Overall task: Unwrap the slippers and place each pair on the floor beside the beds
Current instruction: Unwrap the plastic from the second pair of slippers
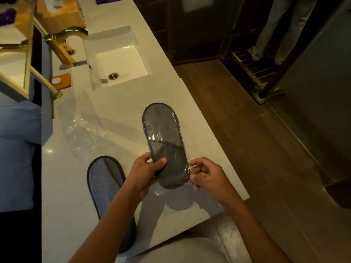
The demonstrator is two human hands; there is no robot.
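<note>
A dark grey slipper (pixel 163 137) in a clear plastic wrapper is held just above the white counter (pixel 117 114). My left hand (pixel 146 173) grips its toe end, thumb on top. My right hand (pixel 207 177) pinches the wrapper's edge at the slipper's right side. An unwrapped grey slipper (pixel 106 185) lies on the counter to the left, partly hidden under my left forearm. An empty clear wrapper (pixel 83 128) lies crumpled further back on the counter.
A white sink (pixel 121 61) with a brass tap (pixel 64 37) sits at the back of the counter. A wooden box (pixel 58 14) stands behind it. Brown floor (pixel 247 130) runs along the right. Another person's legs (pixel 275 31) stand at the far right.
</note>
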